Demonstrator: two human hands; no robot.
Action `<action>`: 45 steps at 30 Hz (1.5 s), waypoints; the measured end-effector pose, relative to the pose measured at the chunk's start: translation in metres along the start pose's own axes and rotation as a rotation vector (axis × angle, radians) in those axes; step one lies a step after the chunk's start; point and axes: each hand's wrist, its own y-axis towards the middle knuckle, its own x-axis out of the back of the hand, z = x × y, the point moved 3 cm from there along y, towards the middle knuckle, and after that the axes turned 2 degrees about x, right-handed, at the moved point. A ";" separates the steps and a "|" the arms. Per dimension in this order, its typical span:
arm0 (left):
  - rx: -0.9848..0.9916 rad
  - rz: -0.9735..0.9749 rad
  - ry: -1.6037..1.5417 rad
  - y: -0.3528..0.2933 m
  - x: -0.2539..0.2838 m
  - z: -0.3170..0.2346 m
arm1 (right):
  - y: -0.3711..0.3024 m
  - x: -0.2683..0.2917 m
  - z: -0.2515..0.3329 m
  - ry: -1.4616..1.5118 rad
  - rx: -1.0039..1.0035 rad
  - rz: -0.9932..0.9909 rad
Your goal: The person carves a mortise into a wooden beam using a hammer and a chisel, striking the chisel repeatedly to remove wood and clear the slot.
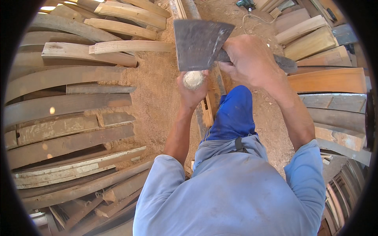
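While the right hand point(251, 59) grips the axe point(200, 45), the left hand point(194, 96) grips a stick point(193, 80).
Both hands are wrapped round, likely to keep axe and stick steady.

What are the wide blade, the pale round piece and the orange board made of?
Blade: probably steel; dark grey, with pale scratches.
Round piece: likely wood; its pale end looks rough and unpolished, grain unclear.
Orange board: seemingly wood, perhaps varnished; looks smooth, evenly coloured.
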 end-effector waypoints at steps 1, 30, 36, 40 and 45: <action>0.022 -0.009 0.023 0.000 0.000 0.001 | 0.001 -0.001 0.000 0.004 -0.017 0.018; -0.019 -0.008 -0.081 0.000 -0.001 -0.011 | 0.000 -0.024 -0.002 -0.023 -0.037 0.255; 0.098 0.009 -0.097 -0.003 0.003 0.003 | 0.004 -0.022 0.003 0.022 -0.018 0.194; -0.039 -0.057 -0.083 0.000 0.001 -0.017 | -0.004 -0.022 0.002 0.074 -0.048 0.212; 0.104 -0.026 -0.064 0.015 0.004 -0.030 | -0.009 -0.003 0.002 0.223 -0.081 0.046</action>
